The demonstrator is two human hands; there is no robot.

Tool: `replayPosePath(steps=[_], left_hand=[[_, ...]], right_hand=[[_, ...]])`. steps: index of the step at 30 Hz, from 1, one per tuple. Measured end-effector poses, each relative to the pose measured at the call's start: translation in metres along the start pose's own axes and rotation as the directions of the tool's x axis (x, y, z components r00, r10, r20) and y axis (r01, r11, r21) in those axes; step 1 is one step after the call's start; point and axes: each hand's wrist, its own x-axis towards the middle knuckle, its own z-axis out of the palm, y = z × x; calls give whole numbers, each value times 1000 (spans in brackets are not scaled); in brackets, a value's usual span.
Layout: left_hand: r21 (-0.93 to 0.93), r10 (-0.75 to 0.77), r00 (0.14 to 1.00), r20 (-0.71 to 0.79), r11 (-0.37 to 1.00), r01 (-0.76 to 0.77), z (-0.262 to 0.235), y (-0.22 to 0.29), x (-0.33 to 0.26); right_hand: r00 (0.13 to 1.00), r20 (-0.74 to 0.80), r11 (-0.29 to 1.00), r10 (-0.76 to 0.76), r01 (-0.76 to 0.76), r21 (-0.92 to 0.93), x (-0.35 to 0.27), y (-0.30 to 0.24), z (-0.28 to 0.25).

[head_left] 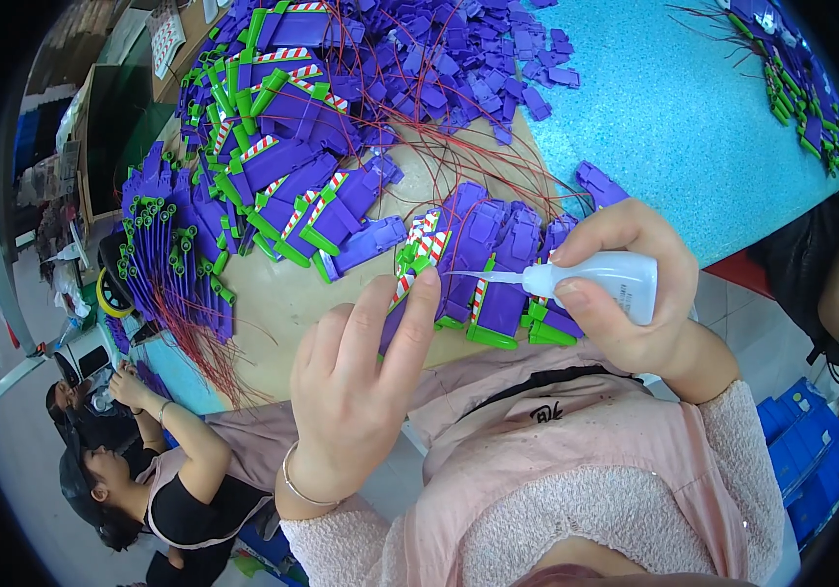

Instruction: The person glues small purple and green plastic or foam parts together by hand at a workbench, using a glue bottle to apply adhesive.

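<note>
Far left: flat cardboard cartons [96,137] standing on edge beyond the bench, brown, markings too small to make out; a white sheet with a red grid pattern [166,39] at the far edge

Left: heap of purple plastic parts [282,127] with green tips and red-and-white striped labels, thin red wires [214,352] trailing toward the near edge of the tan work board [282,303]

Centre, near: left hand [356,377], fingers spread and not clamped on anything, forefinger tip pressing on a striped purple piece [483,279] lying on the board; bracelet at the wrist

Right of centre: right hand [625,284] closed round a small translucent squeeze bottle [610,279], thin nozzle pointing left to the piece, just beside the left forefinger. Bottle judged light, soft-walled and somewhat slick; best held at mid-body so pressure stays gentle. The piece judged light, stiff, thin at the green tabs; hold by the flat purple body

Right, far: speckled blue tabletop [674,108], a second small pile of like parts [801,88] at its far corner

Right, near: blue crates [806,460] on the floor
</note>
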Motion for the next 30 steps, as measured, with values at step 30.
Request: replayPosePath(steps=[30], left_hand=[[14,-304,921,-243,948,317,61,-44,25]], right_hand=[[959,-280,999,45,-36,39,-6,7,-13]])
